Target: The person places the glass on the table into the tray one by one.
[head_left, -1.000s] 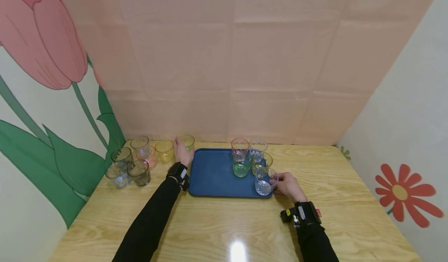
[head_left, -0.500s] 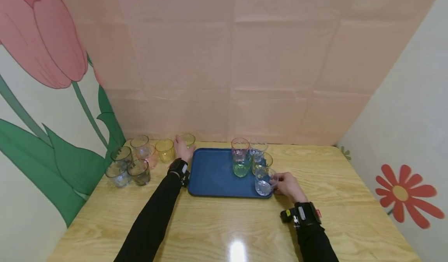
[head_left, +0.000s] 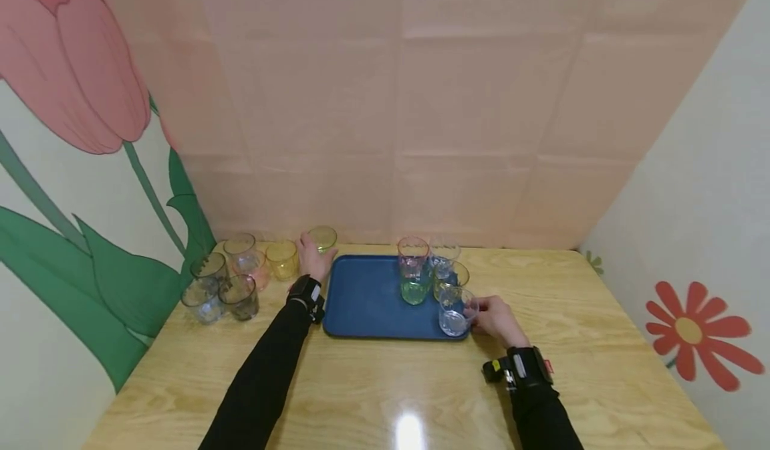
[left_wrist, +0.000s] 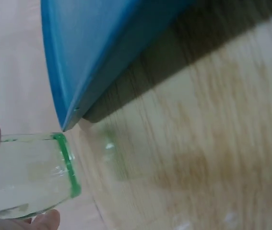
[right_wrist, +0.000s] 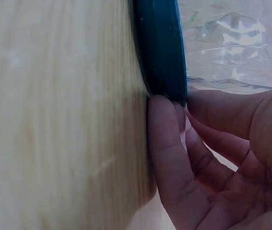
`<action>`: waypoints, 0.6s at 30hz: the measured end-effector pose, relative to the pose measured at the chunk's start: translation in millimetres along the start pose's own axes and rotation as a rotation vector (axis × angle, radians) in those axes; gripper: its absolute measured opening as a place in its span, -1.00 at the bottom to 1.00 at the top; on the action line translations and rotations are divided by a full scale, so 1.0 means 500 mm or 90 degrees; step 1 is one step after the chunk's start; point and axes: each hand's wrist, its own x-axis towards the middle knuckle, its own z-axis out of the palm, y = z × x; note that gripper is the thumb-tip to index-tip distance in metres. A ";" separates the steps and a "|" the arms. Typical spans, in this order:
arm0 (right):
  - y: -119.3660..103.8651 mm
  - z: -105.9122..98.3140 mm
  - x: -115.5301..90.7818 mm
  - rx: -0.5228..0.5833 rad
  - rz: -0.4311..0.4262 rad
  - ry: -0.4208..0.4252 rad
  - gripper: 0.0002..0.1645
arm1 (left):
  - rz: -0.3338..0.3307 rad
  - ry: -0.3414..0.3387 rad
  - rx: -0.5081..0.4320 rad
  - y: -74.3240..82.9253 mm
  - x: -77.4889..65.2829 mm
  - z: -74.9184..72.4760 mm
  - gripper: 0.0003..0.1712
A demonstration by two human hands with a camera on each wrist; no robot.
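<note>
My left hand [head_left: 314,261] grips a clear green-tinted glass [head_left: 323,237] beyond the tray's far left corner. In the left wrist view the glass [left_wrist: 35,175] shows its thick green base, with a gap between that base and the table. My right hand [head_left: 496,316] pinches the near right corner of the blue tray [head_left: 361,296]. Seen from the right wrist, the thumb lies over the tray's edge [right_wrist: 162,52] and a finger is under it. Just inside that corner stands a clear glass [head_left: 452,323], close to the thumb.
Also on the tray's right side are a pink glass [head_left: 413,249] above a green glass [head_left: 414,292], a yellow glass [head_left: 451,277] and a clear glass [head_left: 444,246]. Left of the tray, a yellow glass [head_left: 283,259] and several grey, pink and clear glasses [head_left: 238,296] crowd together.
The green-tinted glass in my left hand has risen slightly from its place on the table. The right hand and the tray have stayed put.
</note>
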 end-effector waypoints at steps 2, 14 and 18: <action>0.003 0.000 0.000 0.008 -0.005 0.000 -0.73 | -0.006 0.012 -0.021 0.004 -0.002 -0.002 0.00; 0.006 -0.002 0.001 0.013 -0.002 0.000 -0.72 | -0.054 0.047 -0.113 0.048 -0.035 -0.009 -0.04; 0.002 0.001 0.000 0.012 0.002 -0.001 -0.70 | -0.042 0.033 -0.153 0.050 -0.042 -0.008 -0.05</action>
